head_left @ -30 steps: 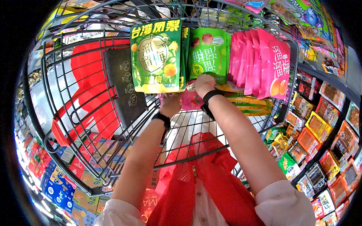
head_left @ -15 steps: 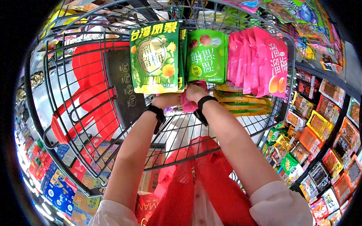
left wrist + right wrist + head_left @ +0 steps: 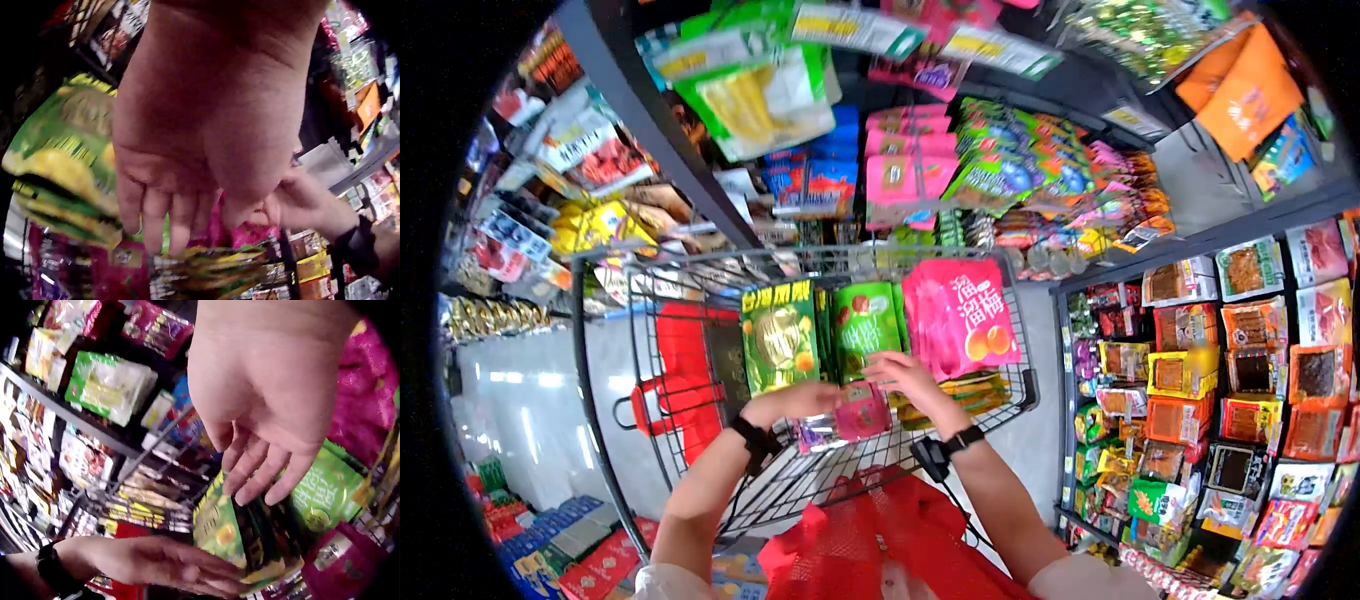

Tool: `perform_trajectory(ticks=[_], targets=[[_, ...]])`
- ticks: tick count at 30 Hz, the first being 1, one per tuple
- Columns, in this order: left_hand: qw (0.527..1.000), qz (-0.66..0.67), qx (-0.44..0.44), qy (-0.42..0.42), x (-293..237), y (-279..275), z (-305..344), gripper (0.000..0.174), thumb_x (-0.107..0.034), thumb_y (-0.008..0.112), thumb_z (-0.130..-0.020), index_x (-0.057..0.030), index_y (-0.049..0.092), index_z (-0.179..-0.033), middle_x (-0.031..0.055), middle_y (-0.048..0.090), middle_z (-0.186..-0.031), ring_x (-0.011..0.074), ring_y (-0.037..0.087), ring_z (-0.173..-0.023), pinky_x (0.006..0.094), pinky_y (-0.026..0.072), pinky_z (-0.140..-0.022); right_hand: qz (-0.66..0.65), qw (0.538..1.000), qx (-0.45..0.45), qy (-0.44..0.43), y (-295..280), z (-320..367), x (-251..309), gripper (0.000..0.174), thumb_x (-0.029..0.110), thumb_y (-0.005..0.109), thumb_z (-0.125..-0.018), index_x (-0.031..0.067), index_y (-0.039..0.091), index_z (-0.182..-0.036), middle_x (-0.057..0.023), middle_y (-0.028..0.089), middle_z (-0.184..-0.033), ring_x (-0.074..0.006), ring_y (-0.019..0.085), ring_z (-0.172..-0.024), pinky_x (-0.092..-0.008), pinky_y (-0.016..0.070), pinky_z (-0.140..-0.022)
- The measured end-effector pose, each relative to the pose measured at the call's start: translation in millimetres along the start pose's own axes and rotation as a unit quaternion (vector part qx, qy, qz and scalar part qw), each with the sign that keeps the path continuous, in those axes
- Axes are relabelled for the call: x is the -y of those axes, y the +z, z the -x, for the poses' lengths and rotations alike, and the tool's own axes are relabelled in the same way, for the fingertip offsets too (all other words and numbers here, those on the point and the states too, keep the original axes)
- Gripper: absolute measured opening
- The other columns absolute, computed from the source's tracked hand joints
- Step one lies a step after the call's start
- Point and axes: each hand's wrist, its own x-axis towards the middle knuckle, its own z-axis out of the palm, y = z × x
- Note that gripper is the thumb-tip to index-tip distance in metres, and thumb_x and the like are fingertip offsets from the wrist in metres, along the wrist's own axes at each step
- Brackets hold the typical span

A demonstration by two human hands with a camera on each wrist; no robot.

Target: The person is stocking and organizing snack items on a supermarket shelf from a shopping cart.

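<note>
In the cart, green-and-yellow pouches [image 3: 780, 338] stand at the left, light green pouches [image 3: 867, 325] in the middle and pink pouches [image 3: 962, 318] at the right. A darker pink pack [image 3: 863, 412] lies in front of them. My left hand [image 3: 800, 401], fingers extended, is at the lower edge of the green-and-yellow pouches; the right wrist view shows it flat beside them. Above the dark pink pack, my right hand [image 3: 908, 378] hovers near the light green pouches with relaxed fingers [image 3: 250, 469] and nothing in its grasp.
Wire cart rim [image 3: 820, 254] surrounds the packs, with a red item [image 3: 685, 380] at its left side. Yellow-green packs [image 3: 970, 398] lie at the cart's right front. Stocked shelves [image 3: 1200, 235] stand ahead and to the right; grey floor [image 3: 530, 390] shows at the left.
The head view has tilted up, bringing more shelving into sight. Both hands have moved off the dark pink pack, which now lies in front of the pouches, and their fingers have loosened.
</note>
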Motion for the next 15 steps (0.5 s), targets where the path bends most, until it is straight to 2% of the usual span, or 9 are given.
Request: perform_trajectory(ticks=[2, 4, 6, 8, 10, 11, 12, 14, 15], targets=[[0.982, 0.003, -0.132, 0.137, -15.6, -32.6, -19.6, 0.026, -0.022, 0.046, -0.084, -0.004, 0.052, -0.103, 0.0089, 0.059, -0.092, 0.0178, 0.055, -0.082, 0.0297, 0.0424, -0.074, -0.049, 0.995, -0.045, -0.07, -22.9, 17.4, 10.1, 0.03, 0.022, 0.046, -0.085, 0.0038, 0.048, -0.109, -0.0086, 0.057, -0.098, -0.0151, 0.055, -0.088, -0.0255, 0.0431, -0.073], [0.963, 0.003, -0.186, 0.196, -74.9, -79.9, -23.8, 0.024, -0.017, 0.047, -0.084, -0.0022, 0.052, -0.102, 0.0091, 0.059, -0.091, 0.0171, 0.054, -0.084, 0.0282, 0.0425, -0.075, -0.06, 0.992, -0.062, -0.094, -54.4, 28.9, 21.3, 0.029, 0.022, 0.043, -0.086, 0.0054, 0.048, -0.11, -0.0074, 0.057, -0.1, -0.0162, 0.056, -0.087, -0.028, 0.0432, -0.073], [0.937, 0.014, -0.261, 0.234, -122.3, -114.9, -32.8, 0.026, -0.017, 0.046, -0.086, 0.0, 0.049, -0.105, 0.0062, 0.056, -0.096, 0.0132, 0.05, -0.091, 0.0278, 0.04, -0.082, -0.051, 0.985, -0.111, -0.123, -80.8, 42.8, 45.3, 0.028, 0.018, 0.045, -0.085, 0.0071, 0.05, -0.11, -0.005, 0.056, -0.102, -0.0156, 0.057, -0.086, -0.0262, 0.0435, -0.072], [0.877, -0.069, -0.363, 0.307, -149.6, -150.7, -58.8, 0.027, -0.014, 0.048, -0.083, 0.0017, 0.048, -0.105, 0.0114, 0.056, -0.094, 0.0154, 0.052, -0.09, 0.0276, 0.0413, -0.078, -0.045, 0.973, -0.17, -0.152, -107.6, 59.5, 73.8, 0.028, 0.017, 0.046, -0.084, 0.0072, 0.05, -0.11, -0.0048, 0.054, -0.105, -0.0153, 0.056, -0.087, -0.0259, 0.0433, -0.073], [0.843, 0.042, -0.399, 0.358, -160.9, -189.2, -102.2, 0.034, -0.013, 0.05, -0.081, 0.0022, 0.042, -0.111, 0.0143, 0.053, -0.099, 0.0164, 0.051, -0.091, 0.0282, 0.0411, -0.079, -0.033, 0.964, -0.182, -0.19, -130.7, 75.9, 104.6, 0.028, 0.018, 0.046, -0.084, 0.0074, 0.05, -0.11, -0.0048, 0.053, -0.107, -0.0151, 0.056, -0.089, -0.0261, 0.0431, -0.073], [0.839, -0.01, -0.446, 0.313, -169.6, -211.6, -114.8, 0.039, -0.013, 0.052, -0.08, 0.002, 0.039, -0.114, 0.0156, 0.052, -0.101, 0.0184, 0.051, -0.092, 0.0287, 0.0414, -0.079, -0.021, 0.956, -0.195, -0.219, -143.9, 83.0, 116.9, 0.029, 0.018, 0.046, -0.084, 0.0076, 0.05, -0.111, -0.0048, 0.052, -0.109, -0.0148, 0.055, -0.09, -0.0262, 0.043, -0.073], [0.813, 0.087, -0.478, 0.321, -192.7, -216.6, -117.3, 0.038, -0.015, 0.054, -0.078, 0.0021, 0.041, -0.111, 0.017, 0.052, -0.1, 0.0228, 0.052, -0.091, 0.0302, 0.0419, -0.078, -0.022, 0.955, -0.194, -0.222, -158.9, 87.7, 125.7, 0.029, 0.018, 0.046, -0.084, 0.0076, 0.05, -0.111, -0.0048, 0.052, -0.109, -0.0148, 0.055, -0.09, -0.0262, 0.043, -0.073], [0.766, -0.11, -0.62, 0.129, -217.8, -245.8, -132.2, 0.04, -0.019, 0.056, -0.077, 0.0011, 0.042, -0.108, 0.0172, 0.052, -0.096, 0.0277, 0.052, -0.086, 0.0325, 0.0432, -0.074, 0.015, 0.952, -0.212, -0.219, -188.9, 97.3, 137.8, 0.03, 0.016, 0.045, -0.082, 0.0066, 0.049, -0.111, -0.005, 0.049, -0.112, -0.0151, 0.055, -0.091, -0.0259, 0.0433, -0.075], [0.64, -0.308, -0.674, 0.205, -192.0, -288.5, -167.1, 0.043, -0.02, 0.057, -0.074, 0.0011, 0.041, -0.108, 0.0179, 0.052, -0.094, 0.0303, 0.052, -0.083, 0.0346, 0.0425, -0.075, 0.025, 0.951, -0.215, -0.221, -199.3, 104.2, 143.7, 0.03, 0.018, 0.045, -0.084, 0.0064, 0.049, -0.111, -0.0045, 0.05, -0.11, -0.0147, 0.055, -0.091, -0.0257, 0.0428, -0.075]])
